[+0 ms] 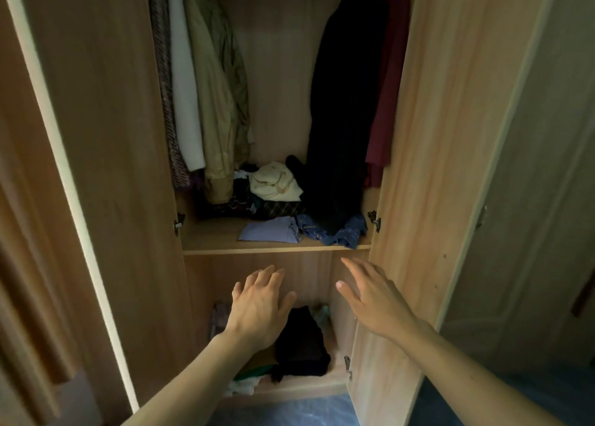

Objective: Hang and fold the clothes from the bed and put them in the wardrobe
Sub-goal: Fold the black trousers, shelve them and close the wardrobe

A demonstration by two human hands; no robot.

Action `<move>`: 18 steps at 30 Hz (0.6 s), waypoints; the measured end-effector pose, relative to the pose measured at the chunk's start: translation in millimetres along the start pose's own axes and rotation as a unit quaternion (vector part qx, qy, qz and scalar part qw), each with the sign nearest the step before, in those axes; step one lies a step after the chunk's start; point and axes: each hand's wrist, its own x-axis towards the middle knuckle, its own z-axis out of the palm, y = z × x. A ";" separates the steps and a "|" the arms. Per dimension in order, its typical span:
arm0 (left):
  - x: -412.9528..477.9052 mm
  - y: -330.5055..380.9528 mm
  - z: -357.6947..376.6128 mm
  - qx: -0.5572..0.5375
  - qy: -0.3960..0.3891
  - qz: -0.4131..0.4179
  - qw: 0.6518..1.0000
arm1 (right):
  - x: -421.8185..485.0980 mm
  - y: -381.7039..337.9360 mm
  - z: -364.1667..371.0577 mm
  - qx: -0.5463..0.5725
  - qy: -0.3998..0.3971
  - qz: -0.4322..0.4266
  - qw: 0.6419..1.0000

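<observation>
Two empty grips, seemingly above dark clothes.

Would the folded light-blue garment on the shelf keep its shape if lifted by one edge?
Probably not: the light-blue garment looks like thin soft cloth, so it would likely droop and unfold. It seems light, lying flat on the shelf. Pushed right, it would probably bunch against the dark blue garment.
</observation>
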 end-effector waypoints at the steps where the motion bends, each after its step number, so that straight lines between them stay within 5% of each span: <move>1: -0.1 1.2 -2.3 -0.002 0.004 0.006 1.000 | -3.8 -1.0 -2.4 0.002 0.002 0.000 1.000; 18: 103.0 144.5 -8.0 0.022 0.054 0.102 0.993 | 32.4 95.7 -107.2 0.049 0.201 0.013 0.978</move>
